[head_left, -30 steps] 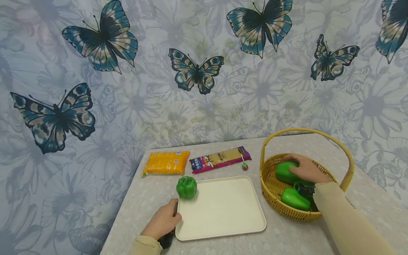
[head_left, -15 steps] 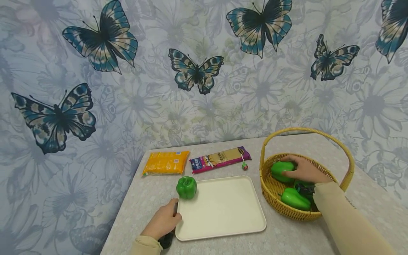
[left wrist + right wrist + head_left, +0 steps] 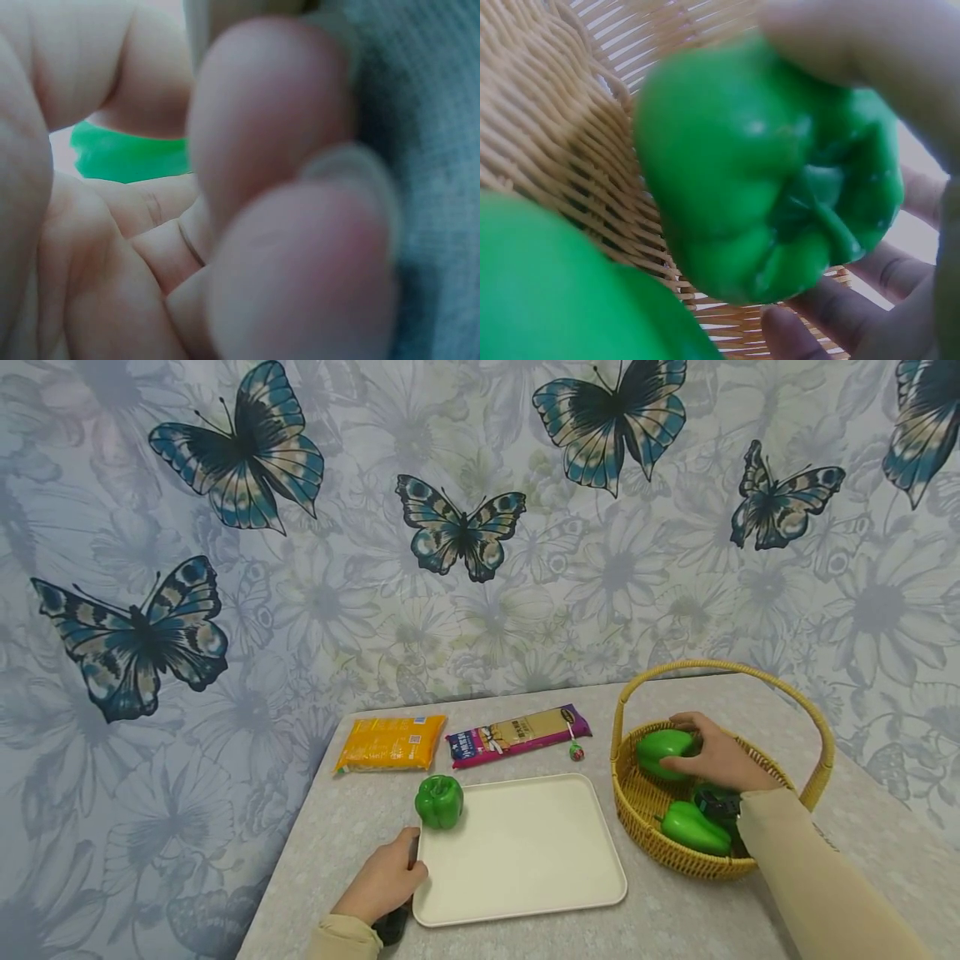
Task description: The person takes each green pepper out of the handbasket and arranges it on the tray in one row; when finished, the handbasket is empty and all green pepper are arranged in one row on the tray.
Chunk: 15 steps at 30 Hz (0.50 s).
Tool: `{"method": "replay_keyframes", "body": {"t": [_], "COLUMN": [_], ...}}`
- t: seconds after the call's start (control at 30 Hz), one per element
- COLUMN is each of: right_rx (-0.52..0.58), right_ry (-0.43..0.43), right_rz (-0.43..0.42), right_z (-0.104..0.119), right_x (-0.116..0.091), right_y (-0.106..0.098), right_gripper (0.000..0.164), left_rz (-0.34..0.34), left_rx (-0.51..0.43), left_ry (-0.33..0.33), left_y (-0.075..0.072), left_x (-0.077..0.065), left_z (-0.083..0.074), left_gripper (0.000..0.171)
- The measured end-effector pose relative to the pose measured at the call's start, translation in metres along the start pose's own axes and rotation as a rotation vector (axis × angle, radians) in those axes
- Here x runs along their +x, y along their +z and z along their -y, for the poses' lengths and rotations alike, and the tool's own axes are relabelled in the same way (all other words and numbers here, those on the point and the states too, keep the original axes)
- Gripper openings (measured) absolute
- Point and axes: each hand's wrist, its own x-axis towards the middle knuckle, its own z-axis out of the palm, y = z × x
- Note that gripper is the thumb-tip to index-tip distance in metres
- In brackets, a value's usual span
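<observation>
We find the right hand [image 3: 716,758] gripping a green pepper [image 3: 663,753] inside the wicker basket [image 3: 647,845], thumb and fingers parted to its width, with another pepper [image 3: 696,828] nearer the person. We record the left hand [image 3: 382,875] curled at the cream tray's [image 3: 525,852] left edge, thumb on the rim, firmness undeterminable; a third pepper [image 3: 439,802] stands at the tray's far left corner.

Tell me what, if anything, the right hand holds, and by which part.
The right hand holds a green bell pepper by its sides near the stem end, the thumb opposite the fingers.
</observation>
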Motion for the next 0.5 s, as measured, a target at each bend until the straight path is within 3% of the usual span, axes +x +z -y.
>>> {"method": "replay_keyframes", "body": {"t": [0.33, 0.5], "right_rx": [-0.094, -0.104], "right_ry": [-0.014, -0.031], "right_rz": [-0.069, -0.088], "right_z": [0.0044, 0.0028], "right_x": [-0.0005, 0.0001], "right_y": [-0.0005, 0.0001], "right_gripper": [0.075, 0.079], "left_rz": [-0.004, -0.005], "left_rx": [-0.001, -0.002], "left_ry": [0.005, 0.009], "left_y": [0.0005, 0.0010], "left_x": [0.0017, 0.0031], "left_z": [0.0011, 0.0027], "left_gripper": [0.060, 0.060]}}
